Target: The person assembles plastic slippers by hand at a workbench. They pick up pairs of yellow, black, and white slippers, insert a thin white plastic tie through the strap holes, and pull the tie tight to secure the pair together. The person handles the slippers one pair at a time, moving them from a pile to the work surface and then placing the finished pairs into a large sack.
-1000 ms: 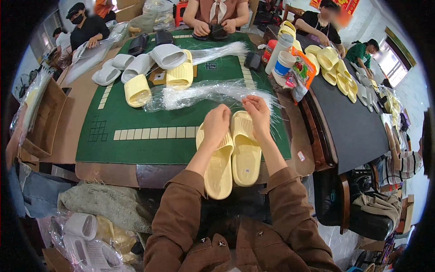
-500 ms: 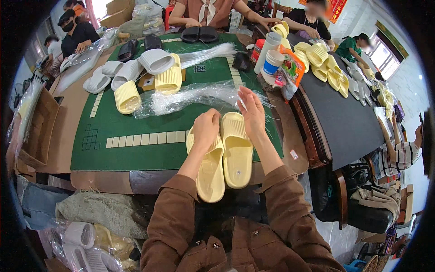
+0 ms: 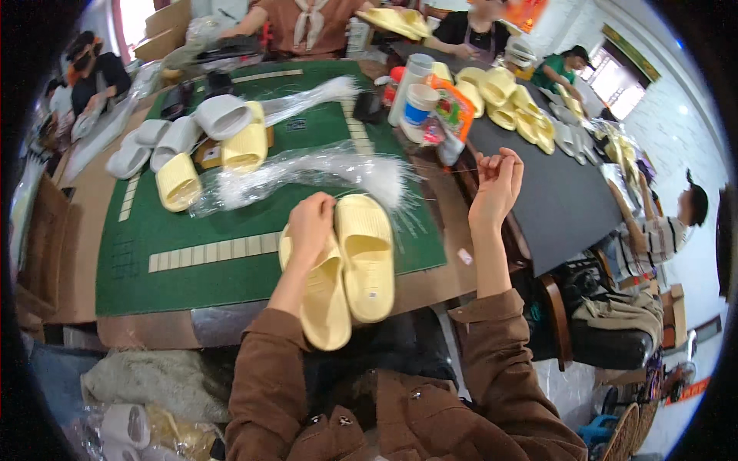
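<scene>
A pair of pale yellow ribbed slide slippers (image 3: 367, 253) lies side by side at the table's near edge, toes pointing away from me. My left hand (image 3: 310, 229) is closed over the toe end of the left slipper (image 3: 324, 303), its fingertips at the inner edge beside the other one. Raised off to the right, my right hand (image 3: 497, 188) has curled fingers pinching what looks like a thin clear strand, faintly visible to its left. Beyond the slippers, a bundle of fine clear plastic strands (image 3: 384, 181) fans out of a clear bag (image 3: 284, 175).
Grey slippers (image 3: 223, 115) and loose yellow slippers (image 3: 178, 182) lie on the green mat (image 3: 207, 288). Cups (image 3: 420, 104) and an orange packet (image 3: 455, 107) stand at right. More slippers (image 3: 530, 123) line a dark side table (image 3: 530, 192). Several people work around.
My right hand has moved away from the slippers, up and to the right, its fingers curling in. My left hand stays on the left slipper. A person opposite has lifted yellow slippers.
</scene>
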